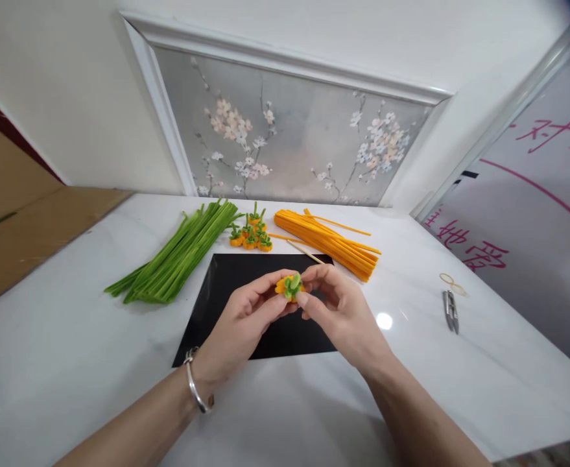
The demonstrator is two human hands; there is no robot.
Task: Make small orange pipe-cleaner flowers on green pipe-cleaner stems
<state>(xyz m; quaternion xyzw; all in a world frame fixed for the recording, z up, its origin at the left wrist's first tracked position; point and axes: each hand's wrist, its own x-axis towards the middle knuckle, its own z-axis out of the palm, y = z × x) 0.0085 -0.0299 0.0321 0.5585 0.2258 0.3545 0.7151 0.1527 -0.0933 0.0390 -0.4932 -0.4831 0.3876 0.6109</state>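
Observation:
Over a black mat (207,305), both hands meet at a small orange pipe-cleaner pumpkin (281,285) with a curled green top. My left hand (246,311) pinches its left side between thumb and fingers. On its other side, my right hand (336,308) has thumb and fingertips closed at the green top and orange edge. The underside of the pumpkin is hidden by my fingers. Behind the mat stands a cluster of similar finished pumpkins (250,239), orange with green stems.
Left of the mat lies a bundle of green pipe cleaners (178,259). Orange pipe cleaners (333,243) lie back right, beside a thin pale stick (307,251). Grey thread snips (451,311) and rubber bands (452,284) are at the right. A cardboard box (46,227) borders the table's left.

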